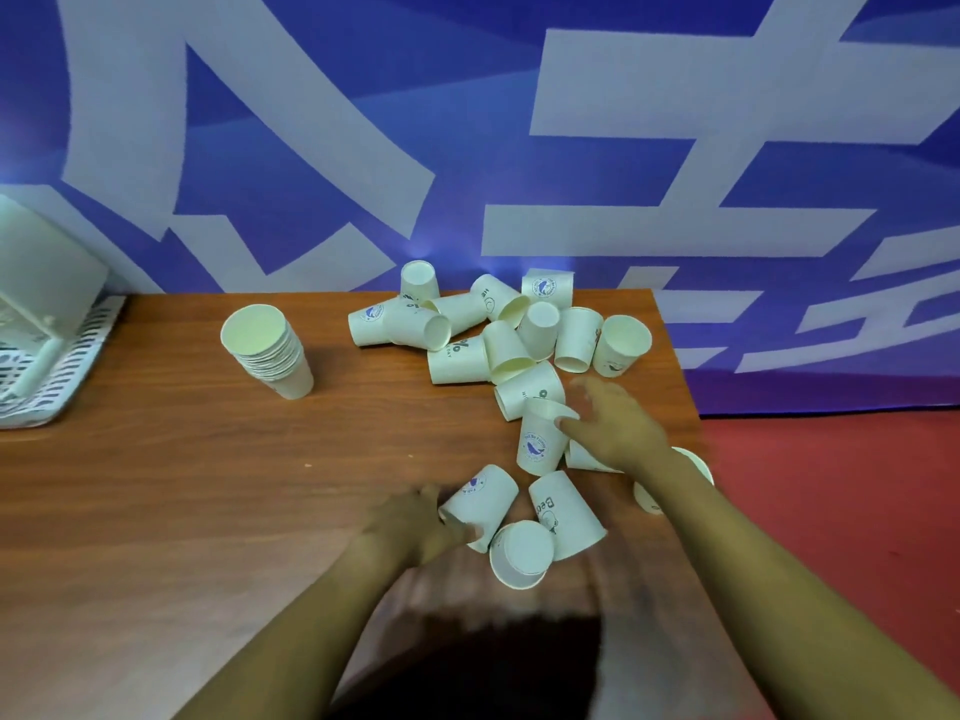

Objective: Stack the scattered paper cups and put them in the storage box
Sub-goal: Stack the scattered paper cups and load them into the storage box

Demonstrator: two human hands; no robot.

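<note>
Several white paper cups [498,335] lie scattered on the right half of the wooden table [156,485]. An upright stack of nested cups [270,350] stands left of the pile. My left hand [415,527] grips a tipped cup [480,504] at its rim near the table's front. My right hand [613,426] holds an upright whale-logo cup [540,439] by its rim. Two more cups [566,511] [522,553] lie between my hands. The white slotted storage box [57,356] sits at the far left edge.
A blue wall with large white characters [623,148] rises behind the table. The table's right edge [691,407] drops to a red floor [831,511]; one cup [649,498] lies near that edge, partly hidden by my right forearm.
</note>
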